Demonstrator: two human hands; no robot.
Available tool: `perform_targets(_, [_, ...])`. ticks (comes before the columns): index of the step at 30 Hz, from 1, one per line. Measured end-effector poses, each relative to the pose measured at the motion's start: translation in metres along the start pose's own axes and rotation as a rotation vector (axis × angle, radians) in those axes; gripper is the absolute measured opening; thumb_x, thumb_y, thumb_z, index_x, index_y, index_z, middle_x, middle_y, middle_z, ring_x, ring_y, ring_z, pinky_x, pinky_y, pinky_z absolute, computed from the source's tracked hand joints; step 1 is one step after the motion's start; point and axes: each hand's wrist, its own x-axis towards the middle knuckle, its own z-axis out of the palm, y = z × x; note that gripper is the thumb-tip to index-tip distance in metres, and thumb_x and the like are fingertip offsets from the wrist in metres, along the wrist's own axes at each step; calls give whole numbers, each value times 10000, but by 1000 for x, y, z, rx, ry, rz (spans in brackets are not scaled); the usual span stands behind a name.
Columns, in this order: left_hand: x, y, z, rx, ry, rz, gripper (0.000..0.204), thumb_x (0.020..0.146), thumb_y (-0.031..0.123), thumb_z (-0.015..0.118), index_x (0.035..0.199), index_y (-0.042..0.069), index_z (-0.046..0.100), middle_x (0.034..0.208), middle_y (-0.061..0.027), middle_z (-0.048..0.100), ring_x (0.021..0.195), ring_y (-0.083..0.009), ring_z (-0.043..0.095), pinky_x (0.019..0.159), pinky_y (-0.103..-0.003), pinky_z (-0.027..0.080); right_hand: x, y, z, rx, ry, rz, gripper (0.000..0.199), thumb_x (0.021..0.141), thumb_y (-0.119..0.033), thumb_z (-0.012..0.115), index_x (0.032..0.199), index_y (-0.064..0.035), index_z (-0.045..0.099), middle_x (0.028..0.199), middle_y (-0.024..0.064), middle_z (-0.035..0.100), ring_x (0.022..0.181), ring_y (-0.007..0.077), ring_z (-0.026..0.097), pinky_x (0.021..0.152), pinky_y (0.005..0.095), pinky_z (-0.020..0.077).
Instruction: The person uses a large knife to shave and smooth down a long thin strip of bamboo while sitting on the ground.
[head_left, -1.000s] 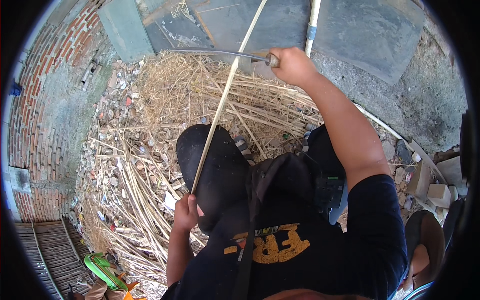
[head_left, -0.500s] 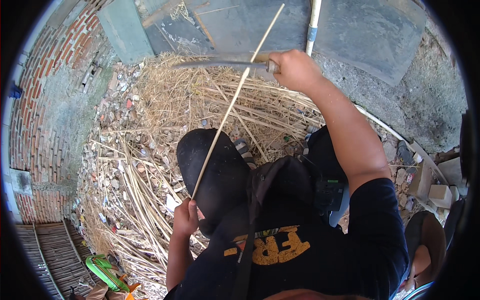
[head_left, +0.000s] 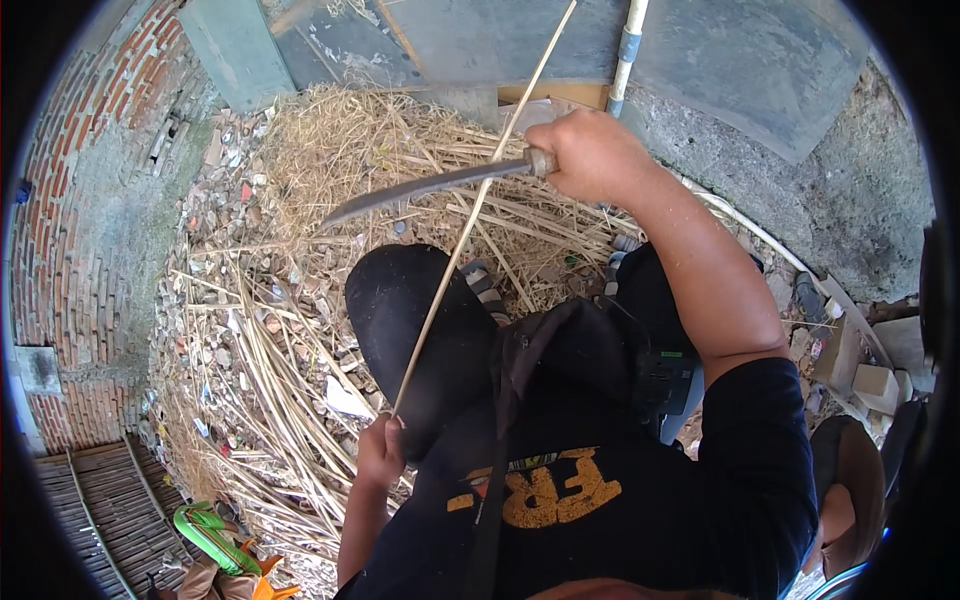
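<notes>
My right hand (head_left: 590, 158) is closed round the handle of a machete (head_left: 430, 185). Its long, slightly curved blade points left and lies across a thin pale bamboo strip (head_left: 455, 255). The strip slants from the top of the view down over my left knee. Its lower end is gripped in the closed fingers of my left hand (head_left: 382, 450), beside my left thigh. Where blade and strip cross, close to the handle, they appear to touch.
Many cut strips (head_left: 285, 400) lie on the rubble at the left, and a heap of shavings (head_left: 340, 150) lies ahead. A brick wall (head_left: 90, 250) stands left, grey panels (head_left: 740, 70) and a pipe (head_left: 627, 60) ahead. Another person's leg (head_left: 850, 500) shows at the lower right.
The machete has come down toward me along the strip, and its blade now tilts lower at the tip. My left hand sits slightly lower, still gripping the strip.
</notes>
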Motion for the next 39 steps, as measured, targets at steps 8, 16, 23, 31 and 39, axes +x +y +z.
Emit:
perform_targets(8, [1, -5, 2, -17, 20, -49, 532, 1031, 444, 390, 865, -11, 609, 715, -222, 637, 706, -416, 661, 634, -428, 495, 9, 8, 1, -1, -3, 103, 230, 763, -127, 643, 991, -121, 672, 872, 151, 699, 895, 349, 675, 793, 485, 542])
perform_targets(16, [9, 1, 5, 55, 52, -17, 485, 1034, 394, 400, 835, -15, 569, 640, -238, 577, 646, -467, 610, 574, -471, 454, 10, 6, 21, -76, -3, 63, 210, 766, -120, 638, 969, -142, 689, 858, 119, 706, 856, 332, 689, 799, 479, 542])
perform_targets(23, [4, 2, 12, 135, 106, 36, 477, 1040, 372, 383, 834, -13, 574, 668, -243, 605, 664, -470, 623, 590, -482, 475, 5, 4, 21, -39, -22, 50, 211, 767, -136, 656, 976, -145, 680, 842, 127, 703, 838, 328, 691, 778, 464, 550])
perform_targets(31, [2, 0, 8, 58, 62, 19, 507, 1044, 390, 359, 815, -13, 565, 690, -248, 616, 691, -472, 630, 612, -482, 481, 3, -8, 21, -67, 54, 11, 216, 767, -154, 667, 982, -136, 657, 817, 128, 693, 818, 337, 690, 722, 472, 548])
perform_targets(39, [7, 4, 4, 131, 50, 1, 461, 1035, 371, 380, 833, -3, 559, 662, -232, 614, 686, -465, 631, 599, -491, 482, 6, 9, 19, -61, 66, 76, 196, 769, -154, 677, 964, -138, 666, 838, 116, 698, 831, 331, 696, 730, 469, 552])
